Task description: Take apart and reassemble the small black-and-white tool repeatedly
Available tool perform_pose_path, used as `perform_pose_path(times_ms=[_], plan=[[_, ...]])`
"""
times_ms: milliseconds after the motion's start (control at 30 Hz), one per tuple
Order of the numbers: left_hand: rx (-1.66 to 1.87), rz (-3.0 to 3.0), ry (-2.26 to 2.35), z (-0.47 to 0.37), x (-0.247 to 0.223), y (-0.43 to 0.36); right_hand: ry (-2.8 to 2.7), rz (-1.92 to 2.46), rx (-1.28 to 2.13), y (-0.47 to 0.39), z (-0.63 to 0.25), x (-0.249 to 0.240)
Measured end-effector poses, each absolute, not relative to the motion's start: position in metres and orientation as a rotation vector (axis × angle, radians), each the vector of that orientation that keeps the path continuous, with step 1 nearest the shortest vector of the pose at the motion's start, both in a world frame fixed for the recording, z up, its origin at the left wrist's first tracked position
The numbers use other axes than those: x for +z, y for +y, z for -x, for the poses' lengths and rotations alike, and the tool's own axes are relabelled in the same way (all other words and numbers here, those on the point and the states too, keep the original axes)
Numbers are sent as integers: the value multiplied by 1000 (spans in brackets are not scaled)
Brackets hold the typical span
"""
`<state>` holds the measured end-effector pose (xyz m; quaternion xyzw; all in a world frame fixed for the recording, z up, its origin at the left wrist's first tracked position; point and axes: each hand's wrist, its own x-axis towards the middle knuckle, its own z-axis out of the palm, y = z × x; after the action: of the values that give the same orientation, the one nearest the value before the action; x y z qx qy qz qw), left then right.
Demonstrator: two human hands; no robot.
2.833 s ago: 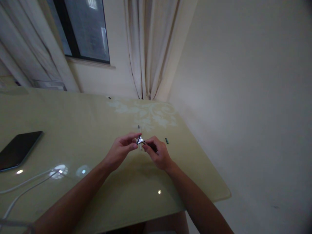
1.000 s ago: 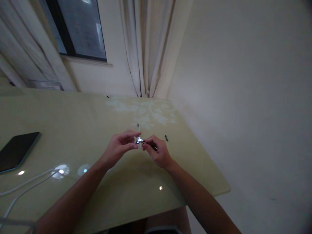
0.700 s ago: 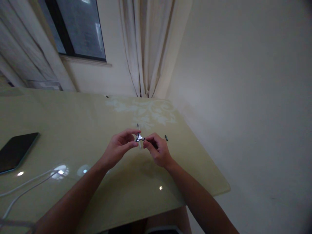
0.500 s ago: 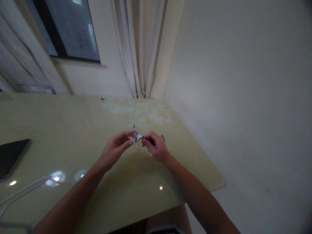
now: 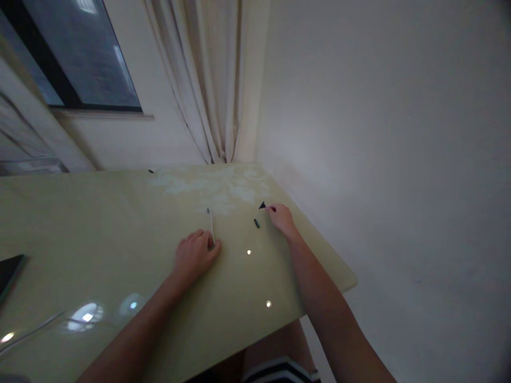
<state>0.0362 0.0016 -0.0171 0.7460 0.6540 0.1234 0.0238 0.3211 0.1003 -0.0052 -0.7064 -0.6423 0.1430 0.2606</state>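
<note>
My left hand (image 5: 196,252) rests low over the table with its fingers curled. Its thumb and index finger close about the near end of a thin white stick (image 5: 211,223), which has a dark tip at the far end. Further right, my right hand (image 5: 281,217) pinches a small black piece (image 5: 262,205) that pokes out to the left of the fingertips. Its exact kind is too small to make out. Just below it lies a short dark cylinder (image 5: 256,223), apart from both hands.
The glossy pale-yellow table (image 5: 239,287) ends at a right edge along the wall. A dark flat device (image 5: 10,271) lies at the far left, near a white cable (image 5: 34,331). Another small black bit (image 5: 150,171) sits by the back edge, below the curtain (image 5: 211,106).
My hands, close together before at the white stick and a small pale-and-dark piece, have separated. The right hand moved right and away with a black piece; the left lowered. The view shifted somewhat.
</note>
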Motion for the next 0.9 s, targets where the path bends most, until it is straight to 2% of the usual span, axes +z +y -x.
perform_pose_path(times_ms=[267,367,467,533,633,700,800,900], plan=[[303,-2246,2074,-23,-16,-9,-1622,2116,313,95,-320,-8],[366,-2157,2061,-19,-15,-7,-1632,2153,231,93,-319,-4],[579,-2026,2024,-21,-13,-6,-1623,1994,195,91,-309,-1],[784,-1985,1928,-28,-8,-5,-1651,1736,320,88,-294,-2],[975,-2066,1690,-51,4,-4,-1712,1266,761,82,-265,-4],[940,-2169,1489,-68,12,0,-1648,1041,977,79,-251,-5],[765,-2261,1247,-88,17,16,-1347,906,1120,80,-247,-3],[699,-2252,1347,-105,9,41,-1008,852,1157,86,-258,2]])
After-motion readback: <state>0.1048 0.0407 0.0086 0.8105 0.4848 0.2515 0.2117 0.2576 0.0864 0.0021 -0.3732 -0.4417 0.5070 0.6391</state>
